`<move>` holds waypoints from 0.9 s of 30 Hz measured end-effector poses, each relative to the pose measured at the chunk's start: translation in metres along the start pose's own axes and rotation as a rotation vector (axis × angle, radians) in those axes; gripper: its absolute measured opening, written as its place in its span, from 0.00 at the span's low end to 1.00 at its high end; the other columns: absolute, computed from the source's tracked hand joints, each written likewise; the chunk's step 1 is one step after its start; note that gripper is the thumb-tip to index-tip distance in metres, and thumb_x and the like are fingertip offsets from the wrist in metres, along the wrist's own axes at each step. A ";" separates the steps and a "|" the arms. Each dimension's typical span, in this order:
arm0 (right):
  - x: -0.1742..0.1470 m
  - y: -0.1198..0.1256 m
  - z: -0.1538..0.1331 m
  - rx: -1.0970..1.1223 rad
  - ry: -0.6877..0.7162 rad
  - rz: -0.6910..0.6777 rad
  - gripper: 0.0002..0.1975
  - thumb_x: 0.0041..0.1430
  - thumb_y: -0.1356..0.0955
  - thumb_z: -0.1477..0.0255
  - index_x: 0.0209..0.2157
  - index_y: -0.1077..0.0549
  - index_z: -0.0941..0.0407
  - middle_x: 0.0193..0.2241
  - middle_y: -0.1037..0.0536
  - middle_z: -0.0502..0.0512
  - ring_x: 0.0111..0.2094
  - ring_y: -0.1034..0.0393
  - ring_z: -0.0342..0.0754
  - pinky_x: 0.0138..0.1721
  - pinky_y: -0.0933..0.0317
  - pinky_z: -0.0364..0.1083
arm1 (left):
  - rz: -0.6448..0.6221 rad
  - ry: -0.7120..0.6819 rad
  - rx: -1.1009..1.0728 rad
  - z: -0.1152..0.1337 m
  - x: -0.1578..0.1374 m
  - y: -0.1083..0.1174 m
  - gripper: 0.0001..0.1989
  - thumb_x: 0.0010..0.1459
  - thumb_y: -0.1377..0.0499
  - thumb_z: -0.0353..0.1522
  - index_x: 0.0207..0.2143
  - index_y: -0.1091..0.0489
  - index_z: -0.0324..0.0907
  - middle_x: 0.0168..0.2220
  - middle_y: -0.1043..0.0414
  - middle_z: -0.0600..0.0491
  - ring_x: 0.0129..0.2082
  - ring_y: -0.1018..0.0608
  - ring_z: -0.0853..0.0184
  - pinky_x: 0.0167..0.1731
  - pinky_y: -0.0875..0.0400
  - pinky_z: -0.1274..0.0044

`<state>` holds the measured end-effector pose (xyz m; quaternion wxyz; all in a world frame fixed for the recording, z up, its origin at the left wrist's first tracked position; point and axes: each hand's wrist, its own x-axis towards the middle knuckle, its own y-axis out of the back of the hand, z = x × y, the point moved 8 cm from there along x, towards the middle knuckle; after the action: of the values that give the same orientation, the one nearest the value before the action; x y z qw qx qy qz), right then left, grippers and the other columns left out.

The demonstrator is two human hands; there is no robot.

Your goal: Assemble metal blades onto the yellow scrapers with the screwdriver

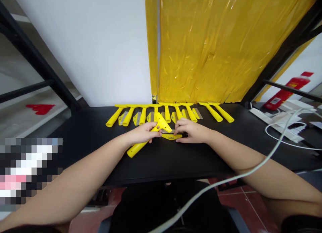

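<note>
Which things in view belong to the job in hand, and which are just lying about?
Job, probably:
yellow handle in left grip
yellow piece with metal plate at right grip
other yellow handles
similar yellow pieces

Lying about, probably:
red bottle
pale cable
red item on shelf

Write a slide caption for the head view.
Left hand grips a yellow T-shaped handle, right hand at a yellow piece on the black table, similar handles lined up behind.

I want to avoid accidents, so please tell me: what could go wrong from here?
The bare right hand is at a yellow piece with a metal strip; if the strip's edge is sharp, it could cut. The pale cable, crossing in front of the right forearm, might snag it.
</note>
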<state>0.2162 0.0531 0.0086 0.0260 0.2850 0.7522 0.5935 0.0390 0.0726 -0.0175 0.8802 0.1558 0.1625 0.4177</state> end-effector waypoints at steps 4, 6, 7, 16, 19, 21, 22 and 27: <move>0.003 -0.001 -0.004 -0.004 0.020 -0.022 0.05 0.65 0.26 0.69 0.39 0.19 0.56 0.38 0.21 0.58 0.43 0.31 0.54 0.47 0.35 0.52 | -0.004 0.010 0.004 0.001 -0.001 0.000 0.14 0.58 0.35 0.41 0.39 0.31 0.41 0.37 0.30 0.55 0.27 0.29 0.72 0.25 0.29 0.77; 0.003 -0.001 -0.008 -0.007 0.035 -0.022 0.04 0.65 0.26 0.70 0.38 0.20 0.56 0.37 0.20 0.58 0.43 0.30 0.54 0.48 0.34 0.52 | 0.001 0.019 0.010 0.001 -0.001 0.000 0.14 0.58 0.35 0.41 0.39 0.31 0.41 0.37 0.30 0.56 0.26 0.29 0.72 0.25 0.29 0.77; 0.003 -0.001 -0.010 -0.006 0.043 -0.021 0.03 0.65 0.26 0.71 0.38 0.20 0.57 0.37 0.20 0.58 0.43 0.29 0.54 0.49 0.34 0.52 | 0.003 0.023 0.013 0.001 -0.002 0.001 0.14 0.58 0.35 0.41 0.39 0.31 0.41 0.37 0.31 0.56 0.26 0.29 0.72 0.24 0.29 0.77; 0.002 -0.002 -0.012 -0.049 0.067 -0.005 0.02 0.63 0.28 0.75 0.34 0.22 0.55 0.31 0.24 0.54 0.36 0.31 0.50 0.41 0.38 0.48 | 0.018 0.029 0.015 0.006 -0.004 0.001 0.14 0.57 0.35 0.41 0.37 0.31 0.41 0.34 0.33 0.57 0.26 0.30 0.73 0.24 0.30 0.78; 0.002 -0.001 -0.012 -0.060 0.055 0.000 0.01 0.60 0.28 0.75 0.34 0.23 0.55 0.31 0.26 0.52 0.35 0.32 0.49 0.40 0.40 0.47 | 0.011 0.029 0.011 0.006 -0.004 0.001 0.14 0.58 0.35 0.41 0.37 0.31 0.41 0.34 0.33 0.57 0.27 0.30 0.73 0.24 0.30 0.78; 0.001 0.000 -0.012 -0.046 0.043 0.003 0.02 0.59 0.27 0.75 0.35 0.23 0.55 0.30 0.27 0.51 0.34 0.32 0.48 0.40 0.40 0.47 | 0.009 0.032 0.011 0.005 -0.005 0.001 0.14 0.58 0.35 0.42 0.38 0.31 0.41 0.34 0.33 0.57 0.27 0.30 0.73 0.24 0.30 0.78; 0.001 0.001 -0.012 -0.032 0.037 0.005 0.02 0.58 0.27 0.75 0.35 0.23 0.55 0.30 0.27 0.51 0.33 0.32 0.47 0.40 0.40 0.46 | 0.009 0.033 0.012 0.005 -0.005 0.001 0.14 0.58 0.35 0.42 0.38 0.31 0.42 0.35 0.33 0.57 0.27 0.30 0.72 0.24 0.29 0.78; -0.001 0.004 -0.014 0.031 0.034 0.016 0.04 0.58 0.28 0.78 0.35 0.24 0.55 0.30 0.25 0.50 0.33 0.31 0.46 0.38 0.40 0.45 | 0.000 0.022 0.019 0.005 -0.005 0.001 0.14 0.59 0.35 0.42 0.38 0.31 0.42 0.34 0.33 0.57 0.26 0.30 0.73 0.24 0.29 0.78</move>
<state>0.2135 0.0412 0.0163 0.0041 0.2812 0.7595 0.5866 0.0374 0.0683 -0.0122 0.8768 0.1595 0.1759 0.4181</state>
